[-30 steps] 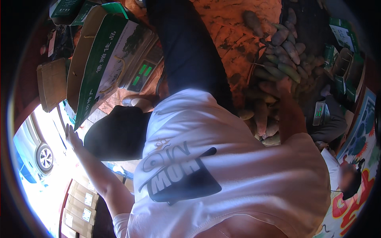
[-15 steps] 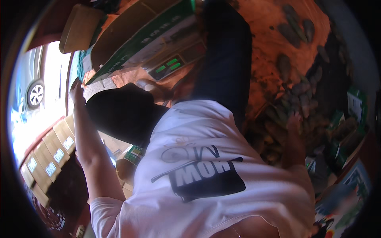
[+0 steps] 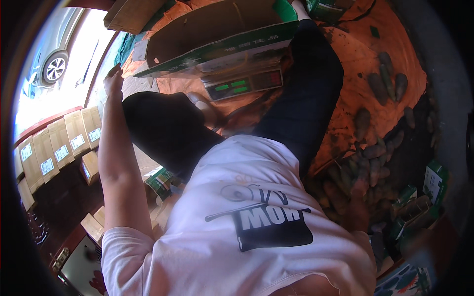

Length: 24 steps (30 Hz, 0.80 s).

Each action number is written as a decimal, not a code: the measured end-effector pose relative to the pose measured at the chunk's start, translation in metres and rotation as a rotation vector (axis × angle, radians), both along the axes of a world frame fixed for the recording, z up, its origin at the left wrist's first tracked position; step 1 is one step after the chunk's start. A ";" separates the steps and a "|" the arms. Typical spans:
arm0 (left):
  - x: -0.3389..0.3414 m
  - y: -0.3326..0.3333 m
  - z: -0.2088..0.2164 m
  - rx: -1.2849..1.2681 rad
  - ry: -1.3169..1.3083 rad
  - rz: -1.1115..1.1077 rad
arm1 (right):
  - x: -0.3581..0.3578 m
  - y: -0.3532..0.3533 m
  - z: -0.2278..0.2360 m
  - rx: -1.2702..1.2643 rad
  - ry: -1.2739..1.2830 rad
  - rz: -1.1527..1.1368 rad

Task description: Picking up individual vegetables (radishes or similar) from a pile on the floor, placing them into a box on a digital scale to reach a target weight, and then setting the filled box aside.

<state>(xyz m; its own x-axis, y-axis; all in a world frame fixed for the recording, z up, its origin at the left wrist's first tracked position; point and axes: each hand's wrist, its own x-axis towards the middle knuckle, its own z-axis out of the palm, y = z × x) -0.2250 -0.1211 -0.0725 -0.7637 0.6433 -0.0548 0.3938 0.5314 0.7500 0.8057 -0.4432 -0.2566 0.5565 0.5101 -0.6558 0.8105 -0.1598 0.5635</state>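
Pile of long tubers, lower right of frame, on dark ground at edge of orange sheet. R hand reaches in at left side of pile, fingers toward tubers, touching or v. close; blurred & shaded, so can't tell how far they're spread or if one is gripped. L hand, upper left, arm stretched up; fingers look loosely bent, just left of corner of big green/brown carton; can't tell if anything's held.

Carton, upper ctr, tall-sided, green band w/ pale picture on wall. Scale just below it, display lit green at left, red at right; can't tell if carton rests on it. Dark-trousered legs apart, one each side of scale in pic.

Small cluster of tubers upper right, on sheet; single tuber btwn cluster & pile, also on sheet.

Other: green-and-white box right of pile, nr right rim. Row of brown cartons w/ white labels, mid-left. Car wheel in bright light, upper left. White T-shirt fills lower ctr, dark print on front.
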 end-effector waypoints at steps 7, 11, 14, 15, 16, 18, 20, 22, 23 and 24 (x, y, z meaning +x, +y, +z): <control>0.040 0.024 0.022 0.118 0.103 -0.223 | 0.007 0.005 0.026 0.550 0.051 -0.163; 0.074 0.055 0.048 0.212 0.162 -0.390 | 0.009 0.076 0.076 0.772 -0.032 -0.413; 0.101 0.082 0.066 0.238 0.306 -0.584 | -0.012 0.136 0.119 1.121 0.076 -0.344; 0.109 0.090 0.070 0.207 0.374 -0.592 | -0.022 0.161 0.140 1.242 0.138 -0.323; 0.118 0.096 0.073 0.179 0.385 -0.680 | -0.036 0.188 0.164 1.398 0.270 -0.111; 0.134 0.104 0.075 0.112 0.493 -0.751 | -0.073 0.242 0.221 1.587 0.538 0.029; 0.148 0.105 0.073 0.094 0.502 -0.786 | -0.126 0.294 0.284 1.693 0.840 0.042; 0.157 0.102 0.071 0.059 0.449 -0.819 | -0.192 0.334 0.343 1.671 1.166 0.065; 0.160 0.099 0.070 -0.021 0.409 -0.810 | -0.229 0.352 0.367 1.588 1.418 0.051; 0.162 0.097 0.069 -0.117 0.362 -0.794 | -0.266 0.371 0.386 1.532 1.457 0.183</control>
